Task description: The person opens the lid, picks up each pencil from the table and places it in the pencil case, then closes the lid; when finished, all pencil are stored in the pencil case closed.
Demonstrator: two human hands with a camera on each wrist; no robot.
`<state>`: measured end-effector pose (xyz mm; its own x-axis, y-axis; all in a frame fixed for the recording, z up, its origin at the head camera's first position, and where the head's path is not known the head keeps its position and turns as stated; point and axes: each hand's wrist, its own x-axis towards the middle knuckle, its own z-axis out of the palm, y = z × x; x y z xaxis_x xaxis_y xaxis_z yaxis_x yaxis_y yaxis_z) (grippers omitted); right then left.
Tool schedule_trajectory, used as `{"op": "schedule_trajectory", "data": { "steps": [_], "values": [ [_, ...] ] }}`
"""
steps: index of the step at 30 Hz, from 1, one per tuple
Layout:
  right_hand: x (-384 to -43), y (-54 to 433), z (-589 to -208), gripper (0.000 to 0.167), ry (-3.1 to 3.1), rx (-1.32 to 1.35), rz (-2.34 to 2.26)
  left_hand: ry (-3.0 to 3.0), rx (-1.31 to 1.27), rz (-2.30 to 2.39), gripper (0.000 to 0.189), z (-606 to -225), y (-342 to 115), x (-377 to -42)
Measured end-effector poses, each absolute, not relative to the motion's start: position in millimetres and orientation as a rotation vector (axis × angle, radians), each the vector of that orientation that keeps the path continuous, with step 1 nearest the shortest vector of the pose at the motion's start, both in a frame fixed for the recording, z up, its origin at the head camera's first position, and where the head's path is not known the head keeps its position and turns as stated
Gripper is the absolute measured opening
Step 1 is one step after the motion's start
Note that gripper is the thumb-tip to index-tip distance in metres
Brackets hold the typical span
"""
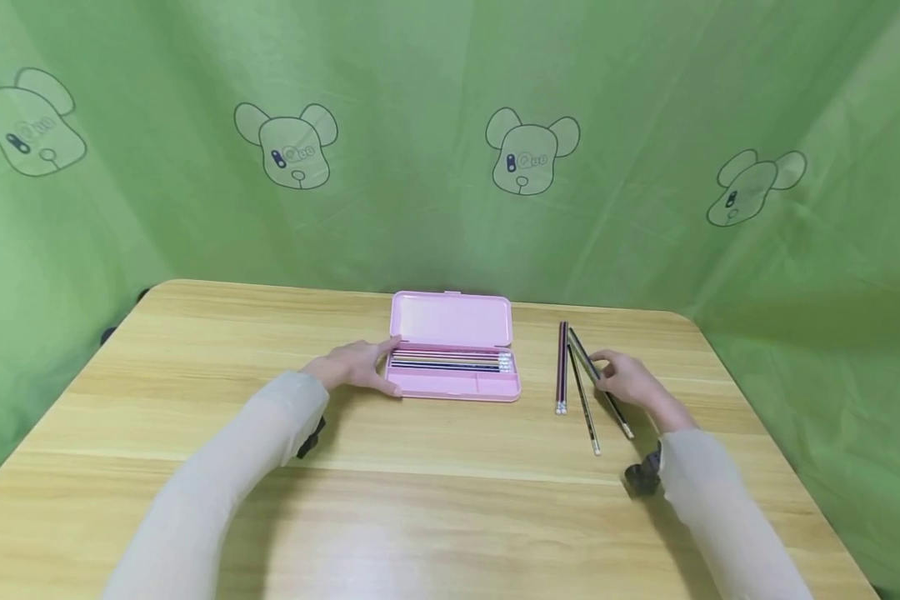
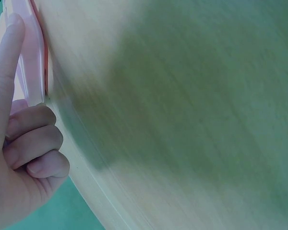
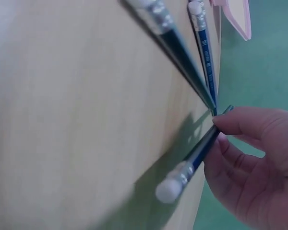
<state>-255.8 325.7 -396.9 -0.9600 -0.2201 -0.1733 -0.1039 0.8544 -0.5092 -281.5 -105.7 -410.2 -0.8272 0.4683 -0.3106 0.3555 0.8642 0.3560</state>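
Observation:
A pink pencil case (image 1: 498, 387) lies with its lid (image 1: 450, 319) raised at the back. Several pencils (image 1: 450, 360) lie side by side in its rear compartment, erasers to the right; the front compartments show bare pink. My left hand (image 1: 356, 365) grips the case's left end, thumb at the front corner and fingertips by the hinge. In the left wrist view, three fingers (image 2: 36, 139) are curled. My right hand (image 1: 626, 379) pinches a dark pencil (image 3: 201, 148) between thumb and fingers, its white eraser end pointing toward me.
Left of the right hand, another dark pencil (image 1: 583, 400) lies slanted on the wooden table (image 1: 435, 517). Two dark red-striped pencils (image 1: 561, 367) lie together beside it. A green curtain (image 1: 420, 225) printed with bear heads hangs behind and at the sides.

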Motion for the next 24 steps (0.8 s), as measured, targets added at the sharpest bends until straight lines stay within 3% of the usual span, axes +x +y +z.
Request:
{"op": "schedule_trajectory", "data": {
  "steps": [8, 24],
  "values": [
    [-259.4, 316.2, -391.1, 0.044, 2.848, -0.358, -0.776, 2.636, 0.621, 0.408, 0.112, -408.9, -107.1, -281.9],
    [-269.2, 280.3, -399.7, 0.038, 2.876, -0.619, -0.817, 2.651, 0.625, 0.395, 0.105, -412.3, -105.5, -282.9]
  ]
}}
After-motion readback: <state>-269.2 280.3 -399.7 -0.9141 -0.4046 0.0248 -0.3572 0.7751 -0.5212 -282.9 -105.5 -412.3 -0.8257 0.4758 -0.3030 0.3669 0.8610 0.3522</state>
